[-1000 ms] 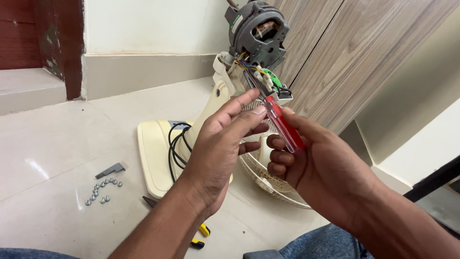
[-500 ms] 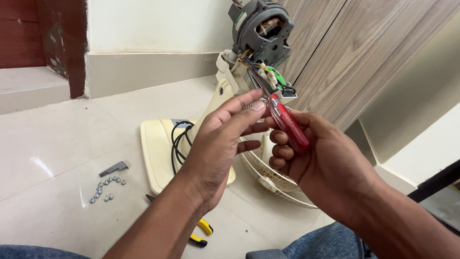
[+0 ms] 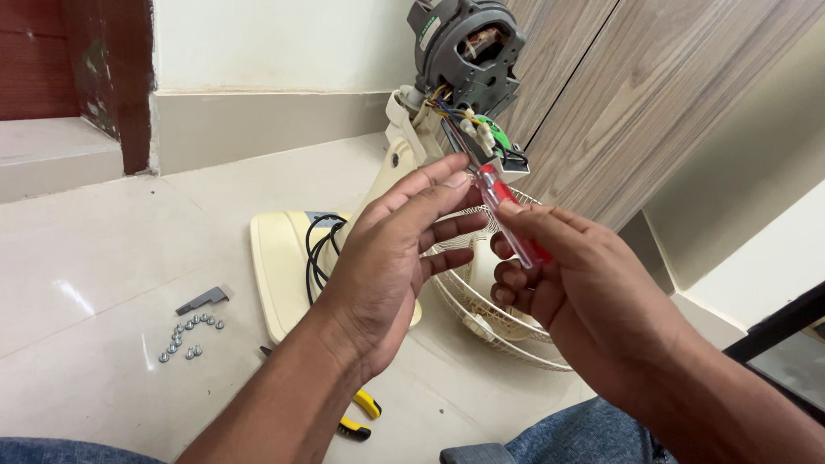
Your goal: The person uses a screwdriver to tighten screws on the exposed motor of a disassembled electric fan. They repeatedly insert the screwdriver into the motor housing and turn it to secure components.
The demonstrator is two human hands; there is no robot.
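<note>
our two hands, the left hand (image 3: 387,258) and the right hand (image 3: 584,292), are bare, with no gloves, rings or watch showing. both forearms are uncovered, no sleeve reaching into view. at the bottom edge we wear blue denim jeans (image 3: 567,434) over our legs.

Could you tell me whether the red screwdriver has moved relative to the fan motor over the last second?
No, hardly at all: the red screwdriver in the right hand keeps its tip just below the fan motor.

Pale tiled floor (image 3: 112,258), screws (image 3: 189,335) (loosely clustered), yellow-handled pliers (image 3: 357,417), fan base (image 3: 279,266)
</note>
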